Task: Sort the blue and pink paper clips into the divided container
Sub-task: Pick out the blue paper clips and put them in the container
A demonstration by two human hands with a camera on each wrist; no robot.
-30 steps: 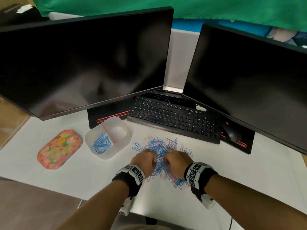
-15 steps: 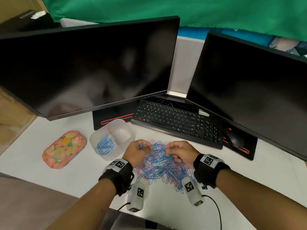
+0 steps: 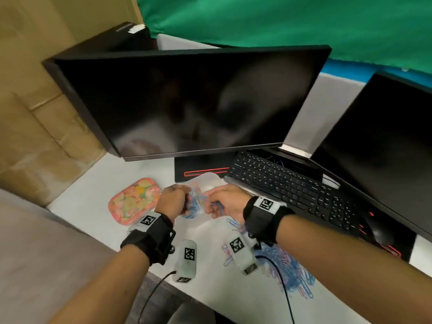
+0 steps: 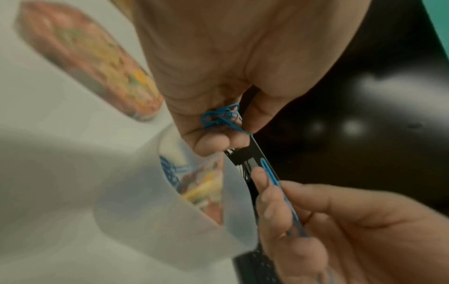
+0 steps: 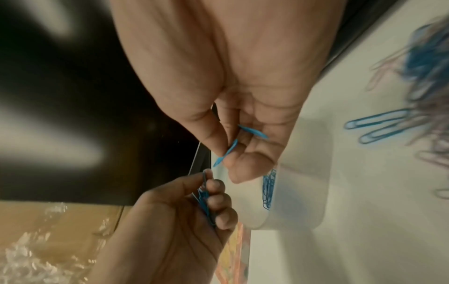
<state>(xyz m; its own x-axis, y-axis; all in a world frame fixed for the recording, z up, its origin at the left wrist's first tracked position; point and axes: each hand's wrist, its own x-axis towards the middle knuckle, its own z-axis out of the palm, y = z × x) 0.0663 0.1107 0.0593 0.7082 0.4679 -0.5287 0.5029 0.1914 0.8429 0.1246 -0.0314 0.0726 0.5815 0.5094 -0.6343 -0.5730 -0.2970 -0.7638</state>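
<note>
Blue paper clips sit bunched in the left hand, fingers curled round them, and pinched in the right hand, both poised over the translucent divided plastic container, likely for dropping; the mixed blue-and-pink pile lies nearer.

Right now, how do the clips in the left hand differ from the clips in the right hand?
The left hand grips a tangled bunch of blue paper clips, bundled among curled fingers. The right hand pinches separate blue clips between thumb and fingertips, ends sticking out apart. Both sets are blue, and both hands hover over the translucent divided container, near the compartment already holding blue clips.
</note>
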